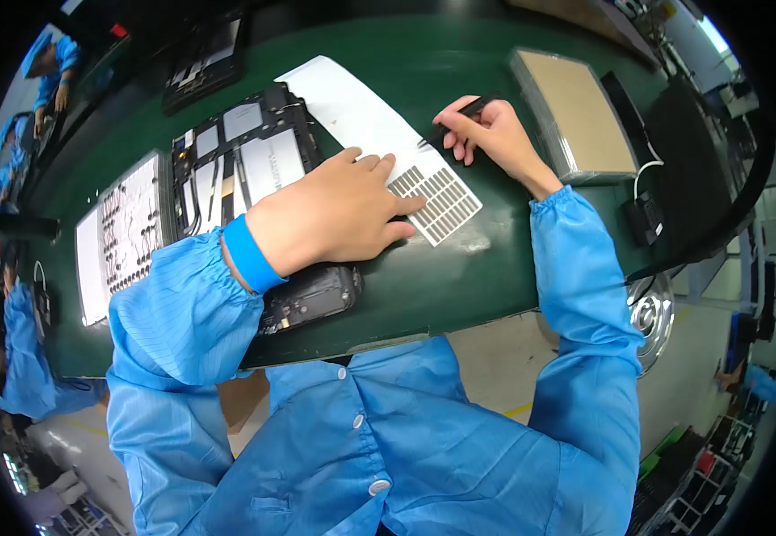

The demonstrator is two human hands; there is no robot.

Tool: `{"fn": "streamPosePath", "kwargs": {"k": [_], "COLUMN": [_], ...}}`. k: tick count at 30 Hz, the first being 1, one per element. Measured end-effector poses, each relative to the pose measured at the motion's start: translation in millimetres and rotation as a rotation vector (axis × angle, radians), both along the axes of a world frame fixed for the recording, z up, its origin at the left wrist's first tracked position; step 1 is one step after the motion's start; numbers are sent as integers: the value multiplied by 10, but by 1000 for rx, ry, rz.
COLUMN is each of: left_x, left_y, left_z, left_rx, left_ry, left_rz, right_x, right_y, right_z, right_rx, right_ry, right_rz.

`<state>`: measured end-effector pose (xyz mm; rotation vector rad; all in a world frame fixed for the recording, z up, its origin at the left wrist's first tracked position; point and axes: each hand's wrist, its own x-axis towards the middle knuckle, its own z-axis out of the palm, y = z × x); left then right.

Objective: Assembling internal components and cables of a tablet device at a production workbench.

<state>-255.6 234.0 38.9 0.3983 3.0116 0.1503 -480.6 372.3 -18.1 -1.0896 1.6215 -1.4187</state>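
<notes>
Touching smooth, rectangle-gridded white sheet (365, 116)

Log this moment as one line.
left hand: on label sheet | right hand: holding black tweezers | opened device: left of sheet

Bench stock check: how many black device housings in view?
2: one housing partly covered by the left hand, another housing farther back, leftward. Others may be hidden.
</notes>
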Motion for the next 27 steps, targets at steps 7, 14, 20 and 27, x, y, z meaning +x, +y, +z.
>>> {"fn": "streamPosePath", "kwargs": {"k": [7,14,20,27], "left_x": [-117,-114,-76,976], "left_y": [40,-16,-154,-926], "left_z": [-10,-8,112,515], "left_rx": [6,-4,27,454], "left_ry": [-66,-36,-64,389], "left_rz": [-31,-69,-80,354], "right_x": [-64,-57,-162,-110], "right_y": [113,62,20,90], "right_z": [-8,-9,6,95], "right_rx": [90,55,14,-73], "right_ry": [41,119,-112,-280], "right_rz": [69,106,44,-73]}}
